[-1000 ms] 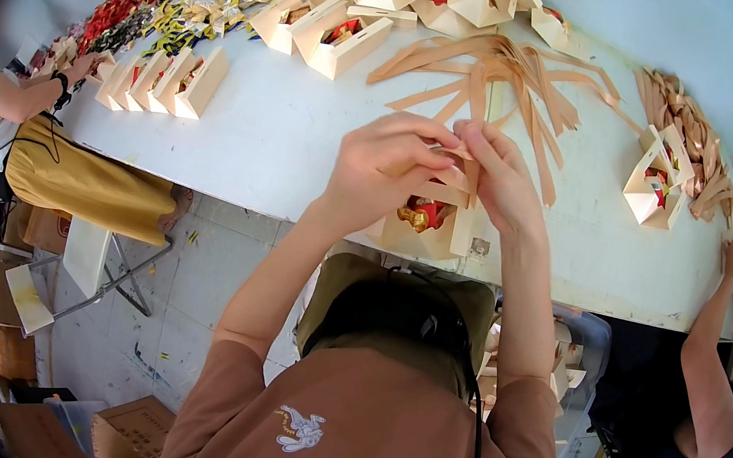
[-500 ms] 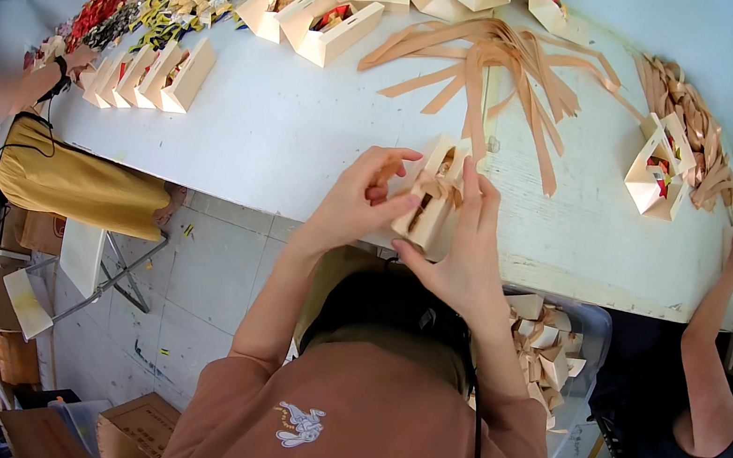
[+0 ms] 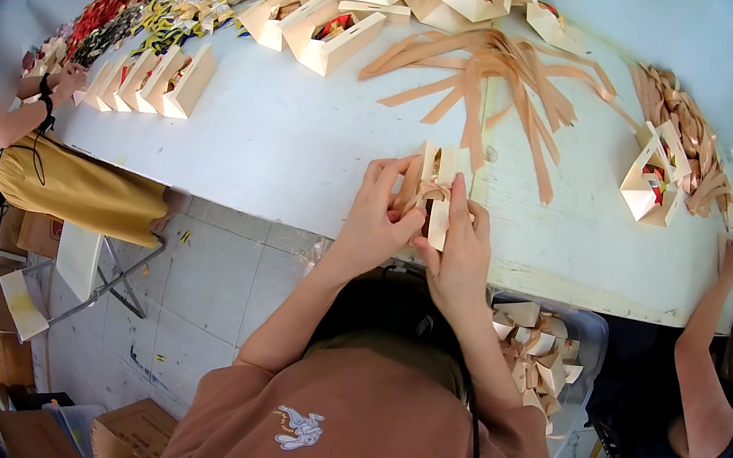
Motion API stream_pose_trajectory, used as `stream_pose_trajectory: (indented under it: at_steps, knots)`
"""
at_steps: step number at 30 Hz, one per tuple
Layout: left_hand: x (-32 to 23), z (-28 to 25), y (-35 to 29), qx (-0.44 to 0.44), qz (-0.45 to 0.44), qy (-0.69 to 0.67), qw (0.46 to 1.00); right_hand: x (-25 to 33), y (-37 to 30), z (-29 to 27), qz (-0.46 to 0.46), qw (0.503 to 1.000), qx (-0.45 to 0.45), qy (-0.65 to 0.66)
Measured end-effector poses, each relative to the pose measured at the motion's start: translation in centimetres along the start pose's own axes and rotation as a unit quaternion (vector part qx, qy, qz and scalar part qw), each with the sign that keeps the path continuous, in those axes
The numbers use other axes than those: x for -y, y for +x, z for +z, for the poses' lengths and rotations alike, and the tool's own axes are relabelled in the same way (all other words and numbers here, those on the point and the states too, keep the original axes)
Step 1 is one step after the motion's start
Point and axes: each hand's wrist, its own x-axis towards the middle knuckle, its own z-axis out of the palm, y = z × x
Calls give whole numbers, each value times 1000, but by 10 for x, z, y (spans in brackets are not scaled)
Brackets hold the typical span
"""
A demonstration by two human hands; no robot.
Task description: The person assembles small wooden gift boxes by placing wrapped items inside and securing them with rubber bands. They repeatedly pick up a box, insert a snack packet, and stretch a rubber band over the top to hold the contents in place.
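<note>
**Ribbon being tied on a small gift box**

Fingers of the left hand [image 3: 378,217] and right hand [image 3: 459,243] pinch a tan ribbon bow [image 3: 432,189] on a cream box [image 3: 430,186], both closed on it, at the white table's [image 3: 285,141] near edge. Judging by this, knotting is under way; tightening needs an even pull. Loose ribbon strips [image 3: 495,68] fan at 12 o'clock; finished boxes [image 3: 147,82] sit at 10 o'clock.

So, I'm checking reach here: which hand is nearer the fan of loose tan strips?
Right. The right hand sits just below the tan strips; the left hand, also on the small box, is farther left.
</note>
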Motion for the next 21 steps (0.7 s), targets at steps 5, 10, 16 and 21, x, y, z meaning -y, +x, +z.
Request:
stream_pose_trajectory:
  at_steps: [5,10,16,21]
  knots:
    - [5,0,-4,-14,7,4,1000,-2,-2,11,-29,998,-29,-42]
    - [11,-9,-3,18,27,1,999,-5,10,-11,-114,989,49,-85]
    - [1,-3,-9,-23,22,-11,999,-2,17,-20,-88,986,95,-103]
    - [-15,1,-12,2,13,48,999,-6,20,-17,-125,979,98,-130]
